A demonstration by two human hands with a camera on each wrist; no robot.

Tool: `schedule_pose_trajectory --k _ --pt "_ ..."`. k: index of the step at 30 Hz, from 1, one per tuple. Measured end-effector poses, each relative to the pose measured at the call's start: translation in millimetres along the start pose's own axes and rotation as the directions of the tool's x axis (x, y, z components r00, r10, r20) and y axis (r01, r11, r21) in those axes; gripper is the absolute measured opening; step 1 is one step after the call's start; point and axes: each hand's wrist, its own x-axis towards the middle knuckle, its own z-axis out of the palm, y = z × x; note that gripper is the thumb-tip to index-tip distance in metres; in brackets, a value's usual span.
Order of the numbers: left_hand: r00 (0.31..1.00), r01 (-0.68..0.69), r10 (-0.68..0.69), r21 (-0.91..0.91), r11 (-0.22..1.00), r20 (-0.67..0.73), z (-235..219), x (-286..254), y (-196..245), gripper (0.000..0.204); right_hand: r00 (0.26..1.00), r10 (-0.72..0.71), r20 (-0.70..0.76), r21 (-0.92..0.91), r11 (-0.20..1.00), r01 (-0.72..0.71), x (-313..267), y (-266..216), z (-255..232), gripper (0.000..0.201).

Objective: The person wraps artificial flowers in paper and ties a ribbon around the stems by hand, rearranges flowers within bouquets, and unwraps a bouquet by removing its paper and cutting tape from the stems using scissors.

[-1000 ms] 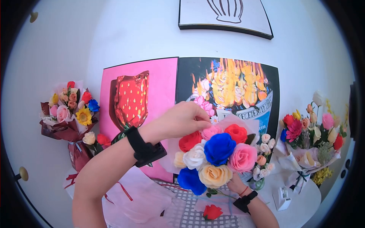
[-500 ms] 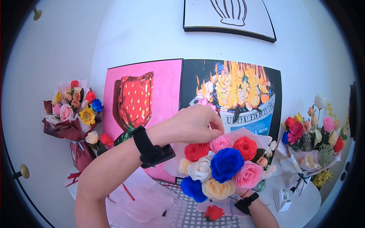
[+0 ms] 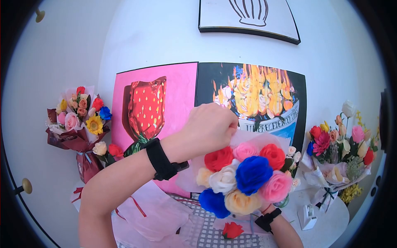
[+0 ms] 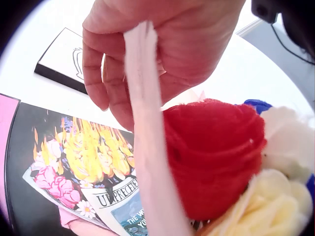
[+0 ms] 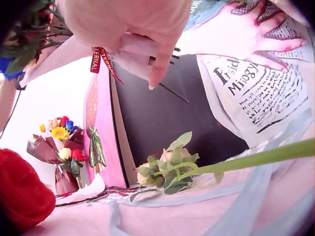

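Observation:
A bouquet of large red, pink, white, cream and blue roses (image 3: pixel 254 175) stands upright in pale pink wrapping paper (image 3: pixel 261 139). At its back, my left hand (image 3: pixel 210 129) pinches the edge of this paper. The left wrist view shows the paper as a folded strip (image 4: pixel 147 128) hanging from the fingers, beside a red rose (image 4: pixel 211 157). Below the blooms, my right hand (image 5: pixel 130 24) grips the paper-wrapped stems, whose dark ends poke out under the fingers. A red ribbon with lettering (image 5: pixel 100 61) hangs near that grip. In the head view the blooms mostly hide the right hand.
A loose red rose (image 3: pixel 233 230) lies on the table near the front. Pink paper sheets (image 3: pixel 155 211) spread at left. Finished-looking bouquets stand left (image 3: pixel 80 124) and right (image 3: pixel 337 153). A white tape dispenser (image 3: pixel 307 216) sits at right. Two paintings (image 3: pixel 175 111) lean behind.
The left hand has risen slightly at the back of the bouquet, still pinching the paper. The bouquet has shifted rightward in view and more pink paper shows above the blooms.

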Motion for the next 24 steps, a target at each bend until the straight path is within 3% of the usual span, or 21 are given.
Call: schedule_pose_trajectory --k 2,5,8,10,17,20,21,23,24 --pt "0.998 0.038 -0.038 -0.004 0.999 -0.050 0.3 0.3 -0.2 0.011 1.000 0.001 -0.003 -0.003 1.000 -0.001 -13.0 7.2 -0.9 0.028" --pt "1.000 0.028 -0.028 -0.003 1.000 0.011 1.7 4.8 -0.4 0.011 1.000 0.006 -0.010 -0.007 1.000 -0.006 -17.7 7.8 0.1 0.029" --pt "1.000 0.011 -0.010 -0.035 0.999 0.029 5.7 11.3 0.5 0.010 1.000 0.008 -0.022 -0.012 1.000 -0.008 -6.8 -0.9 1.0 0.029" --pt "0.997 -0.073 0.072 -0.031 0.997 -0.033 10.4 17.2 0.5 0.011 0.999 0.016 -0.040 -0.020 1.000 -0.017 -13.3 4.1 -2.9 0.029" --pt "0.996 -0.091 0.091 0.006 0.996 -0.016 8.2 23.8 11.5 0.014 0.997 0.034 -0.070 -0.036 0.999 -0.036 -11.8 0.7 -5.3 0.029" --pt "0.991 0.136 -0.134 -0.259 0.956 0.027 -9.8 17.9 2.4 0.019 0.995 0.039 -0.087 -0.037 0.998 -0.042 -24.8 4.8 -7.2 0.029" --pt "0.991 0.135 -0.132 -0.258 0.957 0.030 -12.9 13.4 -3.1 0.019 0.995 0.039 -0.091 -0.037 0.998 -0.043 -24.0 5.2 -5.9 0.030" --pt "0.960 0.266 -0.221 -0.314 0.911 0.172 -18.2 2.9 -14.0 0.019 0.995 0.038 -0.096 -0.036 0.999 -0.041 -22.6 2.5 -4.9 0.030" --pt "0.927 0.329 -0.261 -0.247 0.911 0.270 -23.4 -4.5 -12.9 0.021 0.995 0.036 -0.097 -0.035 0.999 -0.040 -19.8 0.5 -5.7 0.030"
